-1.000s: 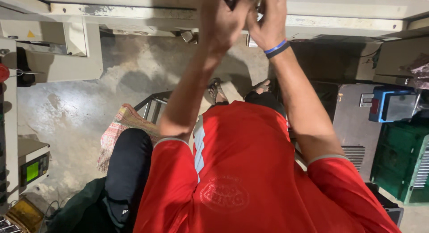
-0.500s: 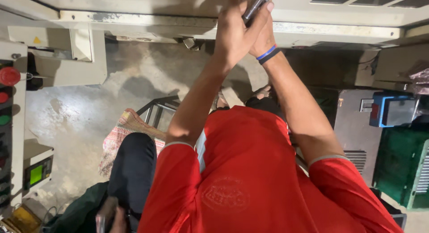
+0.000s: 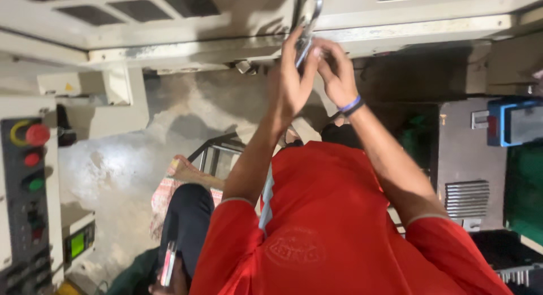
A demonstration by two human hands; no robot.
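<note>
Both my arms reach out from my red shirt [image 3: 334, 227] to the cream machine housing [image 3: 186, 43]. My left hand [image 3: 289, 86] and my right hand [image 3: 336, 74], which wears a blue wristband [image 3: 352, 105], meet around a shiny metal tool [image 3: 307, 32]. The tool is slim, and its curved end rests against the housing's edge. My left fingers stretch up along it while my right fingers pinch its lower part. The hands hide the tool's grip end.
A control panel [image 3: 25, 176] with red and green buttons stands at the left, with a small green display [image 3: 76, 244] below it. At the right are a grey vented cabinet [image 3: 466, 199], a blue box [image 3: 512, 122] and a green crate [image 3: 526, 187]. A dark trouser leg [image 3: 186, 227] and a metal frame [image 3: 218, 153] lie over the concrete floor.
My hands and the tool have dropped from the frame's top edge toward its middle. The view has swung so that the button panel at the left now shows.
</note>
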